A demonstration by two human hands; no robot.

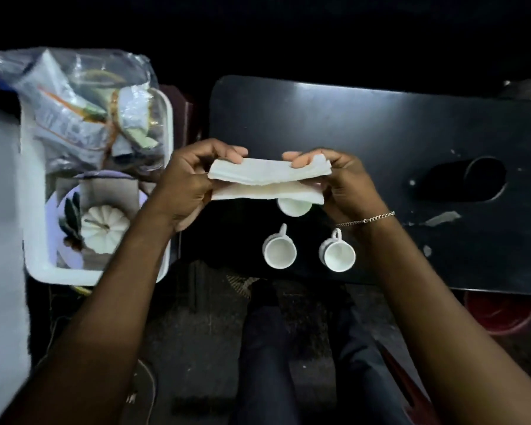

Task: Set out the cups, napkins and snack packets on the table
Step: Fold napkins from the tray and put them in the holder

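Napkins (269, 179), soft white folded stack, pinched at either end by left hand (187, 185) and right hand (347, 182) above glossy black counter (365, 124). Beneath napkins, three round white ceramic cups (279, 251). Left of counter, white tray (34, 234) with crinkled clear bag (74, 102).

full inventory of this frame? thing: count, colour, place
cups: 3, white, on the table's near edge; one partly hidden behind the napkins
napkins: 1 stack, white, held above the table in both hands
table: 1, black, centre-right, with a round hole on its right side
bin: 1, white, left of the table
bag: 1, clear plastic, in the bin's far end, holding snack packets; count unclear
plate: 1, pale with leaf print, in the bin's near end
pumpkin: 1, white, on the plate
bracelet: 1, silver chain, right wrist
left hand: gripping the napkins' left end
right hand: gripping the napkins' right end
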